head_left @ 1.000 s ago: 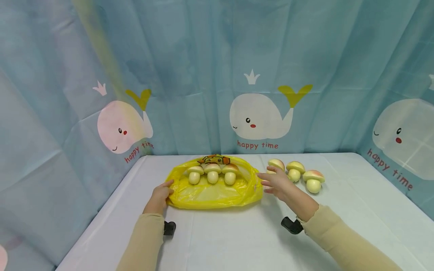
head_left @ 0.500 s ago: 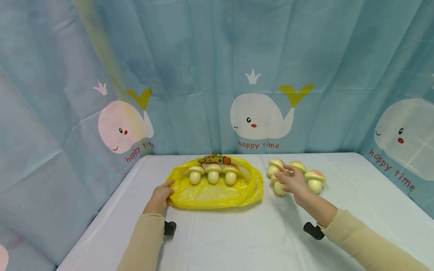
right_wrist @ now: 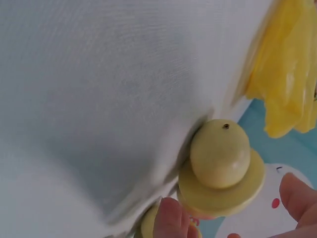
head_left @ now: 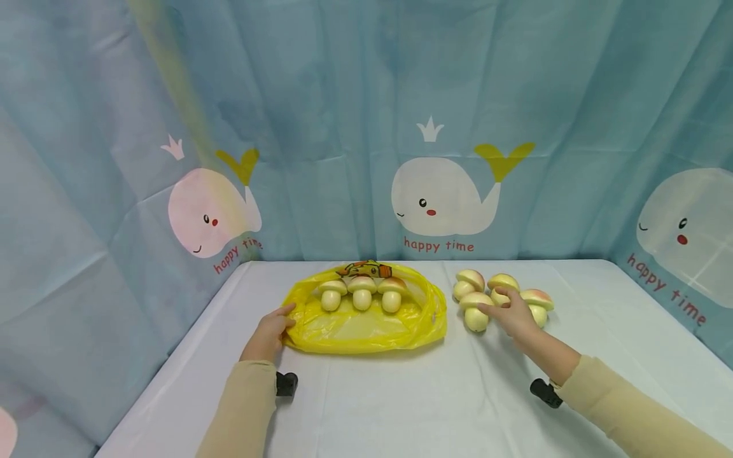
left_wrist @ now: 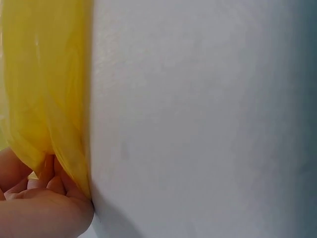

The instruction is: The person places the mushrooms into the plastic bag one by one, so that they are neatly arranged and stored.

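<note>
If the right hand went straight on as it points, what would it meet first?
Likely the front mushroom outside the bag, just ahead of the right hand; depth is unclear, so they may already touch.

Blue curtain with printed whales ("happy time" in red letters) behind a white-covered table.

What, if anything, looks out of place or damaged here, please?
Nothing stands out: three mushrooms sit in a row inside the open yellow bag, four more mushrooms are grouped on the white table to its right, and no spill or damage shows.
</note>
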Demonstrator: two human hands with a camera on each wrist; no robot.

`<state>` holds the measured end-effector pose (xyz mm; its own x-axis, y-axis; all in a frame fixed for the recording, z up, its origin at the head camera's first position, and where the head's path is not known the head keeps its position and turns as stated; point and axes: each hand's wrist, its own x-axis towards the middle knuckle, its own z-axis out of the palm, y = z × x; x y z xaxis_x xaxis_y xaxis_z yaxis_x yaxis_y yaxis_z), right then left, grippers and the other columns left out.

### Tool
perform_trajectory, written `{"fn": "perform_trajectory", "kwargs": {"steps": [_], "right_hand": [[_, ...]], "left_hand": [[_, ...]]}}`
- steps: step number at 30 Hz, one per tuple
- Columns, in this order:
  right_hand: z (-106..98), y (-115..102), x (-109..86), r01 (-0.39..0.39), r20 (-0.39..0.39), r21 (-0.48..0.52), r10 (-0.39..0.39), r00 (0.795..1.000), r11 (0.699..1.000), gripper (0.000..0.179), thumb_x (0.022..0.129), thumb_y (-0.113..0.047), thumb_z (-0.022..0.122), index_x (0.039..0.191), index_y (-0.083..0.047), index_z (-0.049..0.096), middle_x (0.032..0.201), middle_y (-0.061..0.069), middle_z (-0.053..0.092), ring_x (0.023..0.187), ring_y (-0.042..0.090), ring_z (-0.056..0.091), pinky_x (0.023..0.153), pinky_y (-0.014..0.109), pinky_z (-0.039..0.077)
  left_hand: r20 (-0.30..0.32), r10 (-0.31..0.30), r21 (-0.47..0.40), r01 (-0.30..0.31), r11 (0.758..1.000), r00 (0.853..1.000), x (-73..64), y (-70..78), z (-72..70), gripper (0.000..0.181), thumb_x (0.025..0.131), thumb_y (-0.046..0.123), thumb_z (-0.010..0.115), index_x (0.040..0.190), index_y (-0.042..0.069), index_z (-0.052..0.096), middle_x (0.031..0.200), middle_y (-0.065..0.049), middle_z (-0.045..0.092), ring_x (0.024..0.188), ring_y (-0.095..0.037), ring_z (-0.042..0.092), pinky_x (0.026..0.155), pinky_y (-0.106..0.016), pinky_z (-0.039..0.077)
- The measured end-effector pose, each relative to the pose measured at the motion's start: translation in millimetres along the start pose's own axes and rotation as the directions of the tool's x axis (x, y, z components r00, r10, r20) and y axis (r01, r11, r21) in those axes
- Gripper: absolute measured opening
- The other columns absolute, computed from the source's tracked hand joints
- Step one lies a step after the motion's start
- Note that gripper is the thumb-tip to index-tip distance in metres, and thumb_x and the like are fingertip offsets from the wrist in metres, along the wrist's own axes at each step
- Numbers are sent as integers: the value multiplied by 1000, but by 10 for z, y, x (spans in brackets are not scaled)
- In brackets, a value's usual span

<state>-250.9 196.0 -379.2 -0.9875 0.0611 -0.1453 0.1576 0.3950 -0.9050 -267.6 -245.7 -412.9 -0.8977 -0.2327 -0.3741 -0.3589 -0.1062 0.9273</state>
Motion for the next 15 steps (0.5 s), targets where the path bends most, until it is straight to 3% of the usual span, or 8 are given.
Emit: {"fn": "perform_trajectory", "kwargs": {"steps": [6, 11, 15], "right_hand": [[-14, 52, 70, -51, 68, -9, 51, 996, 999, 83, 95, -32, 61, 153, 0, 11, 148, 35, 19, 125, 44, 33, 81, 50, 41], [-2, 62, 106, -69, 96, -10, 70, 993, 998, 89, 94, -32, 63, 154, -1, 5, 154, 33, 10, 129, 48, 29, 85, 56, 41], [9, 76, 126, -81, 101, -24, 83, 991, 996, 90, 94, -32, 64, 155, -1, 5, 154, 32, 9, 128, 49, 31, 83, 52, 41]], "left_hand": [[15, -3, -6, 3, 1000, 1000, 13, 15, 11, 56, 96, -12, 36, 150, 2, 31, 160, -22, 7, 141, -33, 21, 112, -41, 27], [12, -2, -7, 2, 1000, 1000, 22, 18, 13, 56, 96, -13, 36, 150, 2, 31, 160, -22, 8, 140, -33, 22, 112, -41, 27], [6, -8, -1, 8, 1000, 1000, 25, 15, 6, 56, 96, -12, 36, 150, 3, 31, 160, -22, 8, 140, -33, 22, 112, -41, 28]]}}
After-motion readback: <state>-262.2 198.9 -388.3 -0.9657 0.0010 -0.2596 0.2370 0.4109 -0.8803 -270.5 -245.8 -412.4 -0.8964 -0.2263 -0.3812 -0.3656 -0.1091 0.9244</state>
